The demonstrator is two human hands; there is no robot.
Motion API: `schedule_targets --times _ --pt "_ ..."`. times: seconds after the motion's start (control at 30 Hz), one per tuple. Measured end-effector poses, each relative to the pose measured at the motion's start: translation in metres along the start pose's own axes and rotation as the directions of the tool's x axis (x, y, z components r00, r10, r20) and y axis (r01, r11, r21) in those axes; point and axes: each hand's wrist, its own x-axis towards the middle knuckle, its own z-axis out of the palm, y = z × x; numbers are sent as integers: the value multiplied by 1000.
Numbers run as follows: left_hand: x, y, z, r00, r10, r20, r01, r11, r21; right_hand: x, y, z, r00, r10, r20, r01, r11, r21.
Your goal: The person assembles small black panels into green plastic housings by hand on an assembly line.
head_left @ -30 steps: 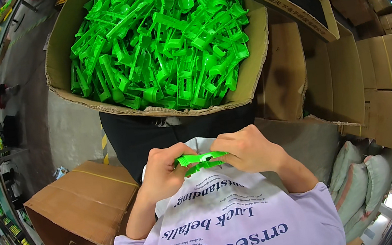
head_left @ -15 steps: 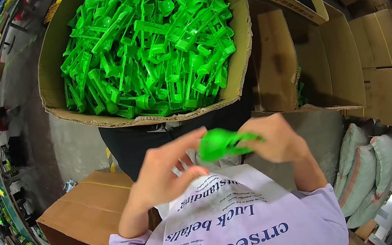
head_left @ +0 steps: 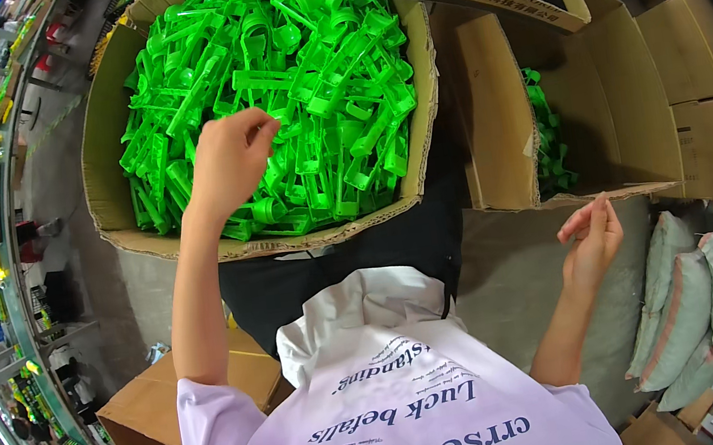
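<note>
since apart, both hands emptied

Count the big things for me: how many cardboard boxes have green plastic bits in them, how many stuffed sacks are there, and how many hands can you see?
Cardboard boxes with green plastic parts: 2, the large full box under the left hand and the side box
Stuffed sacks: 3
Hands: 2, with the right hand empty
Total: 7
</note>
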Motion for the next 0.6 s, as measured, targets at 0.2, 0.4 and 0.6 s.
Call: schedule_targets --times 0.2,0.4,0.6 --pt "43 -35 -13 986 -152 -74 159 980 115 9 30 -15 993 -59 105 77 982 -174" --pt "60 -78 -13 961 -270 -56 275 953 128 36 42 -18 900 -401 169 432 872 -228" --pt "45 -114 -4 963 -224 152 162 927 339 38 46 -2 951 -306 -49 268 893 -362"
